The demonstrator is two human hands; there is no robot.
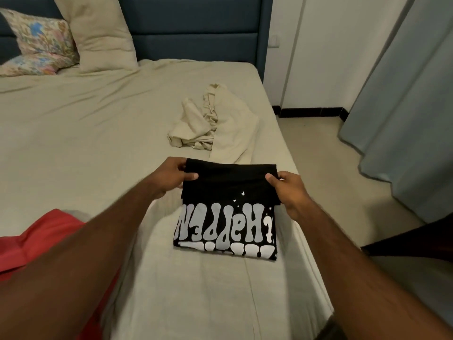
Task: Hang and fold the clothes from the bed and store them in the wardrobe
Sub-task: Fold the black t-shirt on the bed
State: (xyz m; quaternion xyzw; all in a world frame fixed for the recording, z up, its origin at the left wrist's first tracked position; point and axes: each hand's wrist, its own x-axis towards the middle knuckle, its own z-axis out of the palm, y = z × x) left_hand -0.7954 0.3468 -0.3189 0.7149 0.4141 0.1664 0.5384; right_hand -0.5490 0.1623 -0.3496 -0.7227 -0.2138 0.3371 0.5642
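A black T-shirt (228,212) with large pale lettering lies partly folded on the bed (98,133) near its right edge. Its far end is doubled back over the printed part. My left hand (174,174) pinches the folded flap's left corner, thumb on top. My right hand (290,190) pinches the right corner the same way. A crumpled cream garment (215,121) lies farther up the bed beyond the shirt. A red garment (44,236) lies at the near left, partly hidden under my left forearm.
Two pillows, one beige (98,33) and one floral (41,42), lean on the blue headboard (196,28). Right of the bed runs a strip of beige floor (318,148), with a grey-blue curtain (411,94) and a dark object (407,241) at the right.
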